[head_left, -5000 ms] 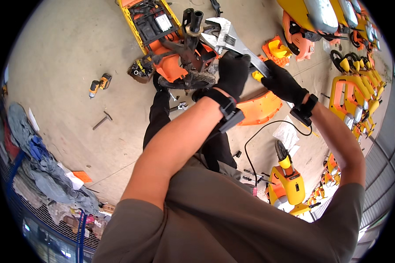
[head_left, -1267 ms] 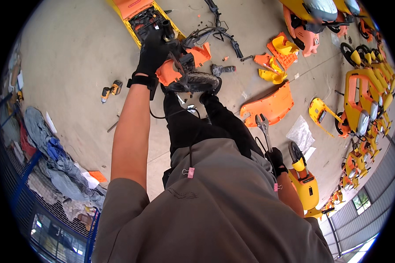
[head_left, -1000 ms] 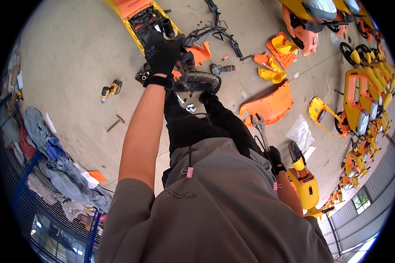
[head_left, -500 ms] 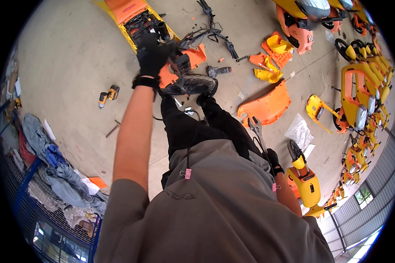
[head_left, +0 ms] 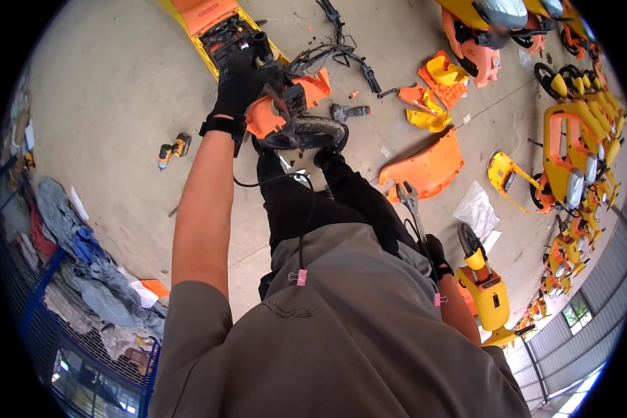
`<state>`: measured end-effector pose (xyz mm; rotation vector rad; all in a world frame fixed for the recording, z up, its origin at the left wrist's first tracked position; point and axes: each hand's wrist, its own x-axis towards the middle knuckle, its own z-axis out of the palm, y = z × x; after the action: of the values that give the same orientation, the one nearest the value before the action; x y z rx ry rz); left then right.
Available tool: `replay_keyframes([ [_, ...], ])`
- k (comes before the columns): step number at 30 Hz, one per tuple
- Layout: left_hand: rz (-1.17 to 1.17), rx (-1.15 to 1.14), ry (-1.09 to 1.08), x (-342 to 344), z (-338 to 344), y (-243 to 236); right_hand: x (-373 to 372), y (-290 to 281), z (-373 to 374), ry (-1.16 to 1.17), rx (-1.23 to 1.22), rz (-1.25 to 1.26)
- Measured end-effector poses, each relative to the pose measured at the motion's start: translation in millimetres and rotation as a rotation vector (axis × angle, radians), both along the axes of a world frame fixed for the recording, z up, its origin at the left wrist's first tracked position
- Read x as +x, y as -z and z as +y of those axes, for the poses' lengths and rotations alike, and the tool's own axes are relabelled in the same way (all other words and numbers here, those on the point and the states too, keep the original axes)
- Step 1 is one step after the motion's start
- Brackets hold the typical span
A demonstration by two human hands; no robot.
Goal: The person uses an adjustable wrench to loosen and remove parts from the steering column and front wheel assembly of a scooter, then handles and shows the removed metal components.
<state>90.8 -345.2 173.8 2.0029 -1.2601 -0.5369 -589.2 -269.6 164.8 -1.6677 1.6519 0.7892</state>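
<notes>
Wrench, silver steel [head_left: 410, 200], clasped in our black-gloved right hand [head_left: 435, 251]. Black-gloved left hand [head_left: 238, 83]: grip unclear; slackness risks black metal tube [head_left: 261, 46] swinging.

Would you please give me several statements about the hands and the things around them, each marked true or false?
1. The right hand holds a silver adjustable wrench. True.
2. The left hand rests on the curved orange panel. False: it is up at the upright black tube.
3. The curved orange panel lies on the floor, right of the wheel. True.
4. The yellow-and-black drill lies right of the wheel. False: it lies left of it.
</notes>
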Motion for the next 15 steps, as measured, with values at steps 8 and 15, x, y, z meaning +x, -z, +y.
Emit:
replay_keyframes([
  [8, -0.307, -0.079, -0.130, -18, 2, 22, -29, 8, 1, -0.041, 0.064, 0.030],
  [15, -0.443, 0.056, -0.433, -50, -11, 18, 15, -14, -28, -0.099, 0.016, 0.040],
])
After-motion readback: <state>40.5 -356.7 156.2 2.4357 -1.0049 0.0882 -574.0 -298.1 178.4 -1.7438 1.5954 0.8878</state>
